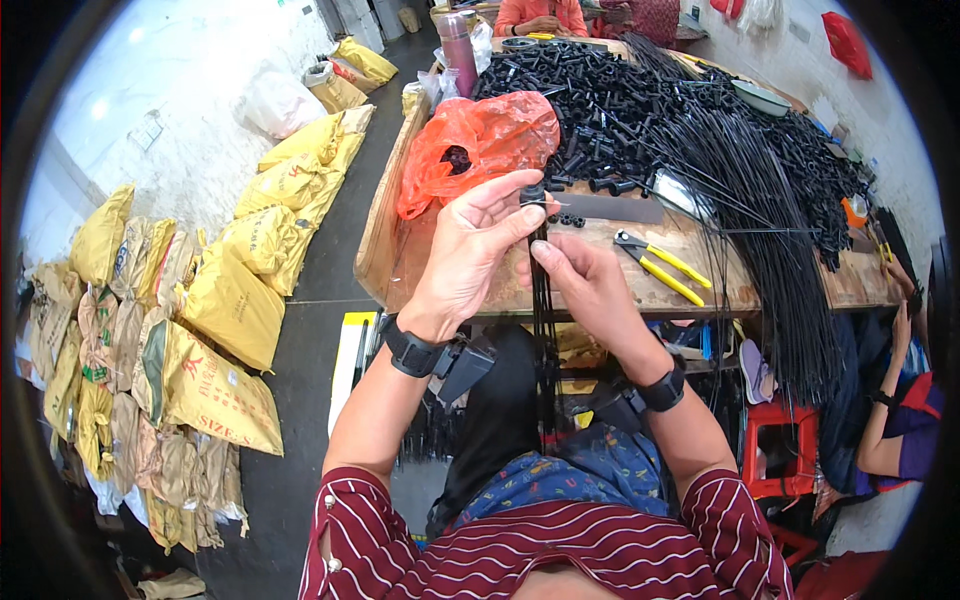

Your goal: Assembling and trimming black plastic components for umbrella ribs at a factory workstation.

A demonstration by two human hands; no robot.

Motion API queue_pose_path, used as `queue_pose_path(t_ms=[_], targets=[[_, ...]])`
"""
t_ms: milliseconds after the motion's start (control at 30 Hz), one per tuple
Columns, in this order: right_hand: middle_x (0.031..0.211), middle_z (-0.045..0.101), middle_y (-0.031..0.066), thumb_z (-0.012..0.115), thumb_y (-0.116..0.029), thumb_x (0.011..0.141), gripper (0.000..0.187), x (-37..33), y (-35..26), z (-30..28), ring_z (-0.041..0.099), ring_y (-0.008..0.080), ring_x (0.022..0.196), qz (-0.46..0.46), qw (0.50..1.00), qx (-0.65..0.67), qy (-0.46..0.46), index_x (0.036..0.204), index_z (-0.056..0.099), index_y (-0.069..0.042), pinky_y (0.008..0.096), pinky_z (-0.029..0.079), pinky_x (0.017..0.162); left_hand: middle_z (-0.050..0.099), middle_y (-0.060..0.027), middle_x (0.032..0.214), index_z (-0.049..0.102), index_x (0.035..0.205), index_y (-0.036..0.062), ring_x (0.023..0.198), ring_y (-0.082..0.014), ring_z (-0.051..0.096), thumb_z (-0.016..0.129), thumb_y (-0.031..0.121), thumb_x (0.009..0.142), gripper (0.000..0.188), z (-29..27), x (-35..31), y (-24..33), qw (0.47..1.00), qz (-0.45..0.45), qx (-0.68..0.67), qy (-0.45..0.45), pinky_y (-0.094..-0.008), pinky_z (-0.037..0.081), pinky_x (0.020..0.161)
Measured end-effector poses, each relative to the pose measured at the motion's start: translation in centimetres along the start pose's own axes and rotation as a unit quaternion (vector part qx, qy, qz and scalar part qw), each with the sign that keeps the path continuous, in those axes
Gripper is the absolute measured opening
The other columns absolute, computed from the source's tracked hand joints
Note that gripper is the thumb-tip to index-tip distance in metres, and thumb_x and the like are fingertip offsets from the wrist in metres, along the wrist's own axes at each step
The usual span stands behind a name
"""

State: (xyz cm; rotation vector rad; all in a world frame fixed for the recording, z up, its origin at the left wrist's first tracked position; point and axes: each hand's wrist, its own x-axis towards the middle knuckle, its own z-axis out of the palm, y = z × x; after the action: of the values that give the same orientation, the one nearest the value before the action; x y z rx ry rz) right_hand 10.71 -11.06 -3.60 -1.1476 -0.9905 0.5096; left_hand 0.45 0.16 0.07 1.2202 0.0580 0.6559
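Your striped shirt point(560, 550) is nearest; ahead, both hands work a strand bundle, seemingly partway through.
Past the patterned cloth point(570, 485) on your lap, black strands point(543, 345) hang between your forearms; your right hand point(590, 285) pinches them, fingers nearly closed, below the black fitting point(534, 194) at their top. Your left hand point(472, 240) holds that fitting between thumb and forefinger, other fingers loose. Whether it is fixed, I can't tell. Plenty seems left: loose strands point(755, 215) drape over the desk point(383, 262) at right, and a fittings pile point(585, 115) fills the far side. Pliers point(665, 272), a grey strip point(622, 209) and a red bag point(475, 145) crowd your hands; beyond stand a tumbler point(458, 52) and a co-worker in orange point(542, 16).
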Motion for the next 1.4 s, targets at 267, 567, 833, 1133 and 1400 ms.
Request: queue_pose_path(t_ms=[267,567,833,1133,1400], targets=[[0.089,0.067,0.0049,0.054,-0.026,0.096,0.029,1.2,0.1,-3.5,0.064,0.011,0.078,0.189,0.96,0.116,-0.17,0.105,0.063,0.0,0.0265,0.053,0.074,0.064,-0.0126,0.107,0.048,0.125,-0.0003,0.096,-0.0164,0.062,0.055,0.018,0.095,0.035,1.4,1.1,-0.7,0.996,-0.066,0.042,-0.053,-0.0259,0.05,0.081],[0.1,0.063,0.0153,0.065,-0.019,0.083,0.033,-0.5,4.5,-13.8,0.059,0.0344,0.091,-0.117,0.771,-0.623,-0.057,0.111,0.058,-0.002,0.0407,0.048,0.079,0.052,0.0007,0.078,0.051,0.116,0.0001,0.064,-0.0071,0.047,0.054,0.012,0.095,0.024,3.0,0.9,-2.9,0.995,0.046,0.063,0.064,-0.0222,0.041,0.059],[0.088,0.062,0.0125,0.056,-0.022,0.092,0.03,0.1,5.4,-14.2,0.059,0.0259,0.078,0.015,0.914,-0.406,0.023,0.114,0.059,-0.003,0.0349,0.047,0.071,0.049,-0.0033,0.085,0.046,0.127,-0.0047,0.075,-0.014,0.046,0.042,0.029,0.1,0.043,2.4,1.1,-2.7,0.993,-0.024,-0.114,-0.026,-0.0286,0.037,0.071],[0.084,0.064,0.0009,0.049,-0.037,0.098,0.039,-0.6,-6.0,-8.6,0.056,0.0054,0.075,0.291,0.932,-0.031,-0.214,0.119,0.056,-0.004,0.0206,0.044,0.065,0.061,-0.0061,0.097,0.059,0.115,-0.0005,0.07,-0.0104,0.05,0.053,0.029,0.097,0.035,1.8,0.6,-4.1,0.995,-0.029,-0.098,0.021,-0.0231,0.04,0.063],[0.094,0.069,0.01,0.047,-0.033,0.099,0.039,0.4,-7.4,-9.4,0.066,0.0125,0.079,0.288,0.909,-0.096,-0.285,0.123,0.052,-0.002,0.0217,0.049,0.063,0.064,-0.0052,0.103,0.059,0.116,0.0004,0.072,-0.0105,0.054,0.058,0.022,0.094,0.031,2.6,0.3,-3.9,0.992,-0.048,-0.112,0.014,-0.0235,0.043,0.065]])
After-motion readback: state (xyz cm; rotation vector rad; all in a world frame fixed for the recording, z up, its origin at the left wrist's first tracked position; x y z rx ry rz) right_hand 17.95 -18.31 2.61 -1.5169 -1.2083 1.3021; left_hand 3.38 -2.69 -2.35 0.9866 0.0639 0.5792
